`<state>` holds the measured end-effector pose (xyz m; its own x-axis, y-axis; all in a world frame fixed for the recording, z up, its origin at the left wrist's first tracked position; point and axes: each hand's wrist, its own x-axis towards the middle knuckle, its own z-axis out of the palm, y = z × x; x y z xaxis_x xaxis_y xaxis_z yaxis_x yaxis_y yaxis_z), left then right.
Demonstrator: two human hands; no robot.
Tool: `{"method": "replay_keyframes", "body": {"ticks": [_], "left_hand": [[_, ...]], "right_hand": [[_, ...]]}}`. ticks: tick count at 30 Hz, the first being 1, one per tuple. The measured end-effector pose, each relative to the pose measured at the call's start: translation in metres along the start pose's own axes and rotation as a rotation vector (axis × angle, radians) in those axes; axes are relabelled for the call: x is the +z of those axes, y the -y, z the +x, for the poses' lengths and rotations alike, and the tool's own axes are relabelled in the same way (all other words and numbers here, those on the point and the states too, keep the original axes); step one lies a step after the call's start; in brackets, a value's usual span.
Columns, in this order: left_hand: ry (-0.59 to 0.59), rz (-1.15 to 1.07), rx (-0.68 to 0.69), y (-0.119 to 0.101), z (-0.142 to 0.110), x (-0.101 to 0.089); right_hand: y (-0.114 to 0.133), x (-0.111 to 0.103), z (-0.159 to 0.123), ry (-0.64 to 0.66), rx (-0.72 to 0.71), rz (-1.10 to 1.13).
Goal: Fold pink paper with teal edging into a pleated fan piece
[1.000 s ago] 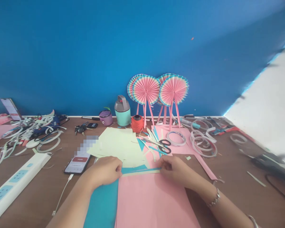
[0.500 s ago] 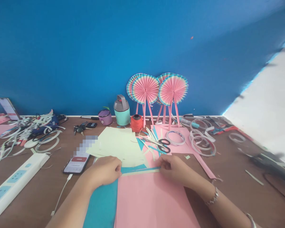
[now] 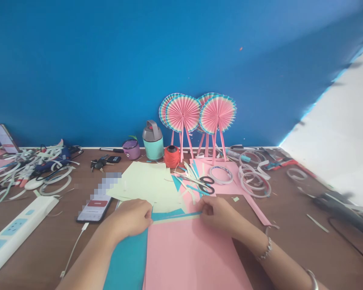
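Observation:
A pink paper sheet (image 3: 190, 253) lies in front of me, with a narrow cream strip (image 3: 175, 218) and a blue strip (image 3: 169, 214) along its far edge. My left hand (image 3: 134, 217) is closed at the far left corner, fingers curled down onto the strips. At the far right corner my right hand (image 3: 216, 213) pinches the layered edge between thumb and fingers. Under my left forearm a teal sheet (image 3: 125, 262) shows beside the pink one. Just beyond my hands are pale cream sheets (image 3: 148, 181) and scissors (image 3: 207, 185) among paper scraps.
Folded paper fans (image 3: 183, 114) stand against the blue wall. Nearby are a mint flask (image 3: 153, 147), red twine (image 3: 172, 157) and tape rolls (image 3: 255, 183). At left lie a phone (image 3: 93, 207), a power strip (image 3: 21, 221) and a tangle of tape (image 3: 56, 177). A dark tool (image 3: 345, 209) rests at right.
The whole view has shifted slightly, so things appear a little farther left. Both hands keep the same grip on the paper's far edge.

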<state>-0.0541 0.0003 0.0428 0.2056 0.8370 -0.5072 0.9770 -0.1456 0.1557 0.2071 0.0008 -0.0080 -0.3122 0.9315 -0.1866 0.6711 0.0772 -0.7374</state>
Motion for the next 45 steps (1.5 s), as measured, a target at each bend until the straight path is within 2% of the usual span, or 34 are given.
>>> {"method": "replay_keyframes", "body": {"ticks": [16,23,29,35,37,40,43,45], "left_hand": [[0.006,0.017,-0.01,-0.003,-0.001,-0.002],[-0.008,0.016,-0.055,0.004,0.003,0.0],[0.027,-0.031,-0.112,0.013,0.009,0.002],[0.015,-0.059,-0.109,0.014,0.01,0.002],[0.016,-0.055,-0.109,0.014,0.01,0.002],[0.025,-0.047,-0.114,0.014,0.01,0.003],[0.024,-0.042,-0.117,0.015,0.01,0.003],[0.016,-0.05,-0.118,0.016,0.011,0.004]], "right_hand": [[0.002,0.0,0.001,-0.028,0.048,-0.087],[-0.004,-0.006,0.003,-0.119,0.127,-0.221],[-0.011,-0.004,0.005,-0.228,0.175,-0.321],[-0.007,0.016,0.007,-0.468,0.045,-0.379],[-0.006,0.019,0.006,-0.48,0.017,-0.453],[-0.011,0.014,0.005,-0.488,0.062,-0.523],[-0.02,0.003,0.006,-0.505,0.109,-0.523],[-0.026,-0.003,0.007,-0.493,0.076,-0.475]]}}
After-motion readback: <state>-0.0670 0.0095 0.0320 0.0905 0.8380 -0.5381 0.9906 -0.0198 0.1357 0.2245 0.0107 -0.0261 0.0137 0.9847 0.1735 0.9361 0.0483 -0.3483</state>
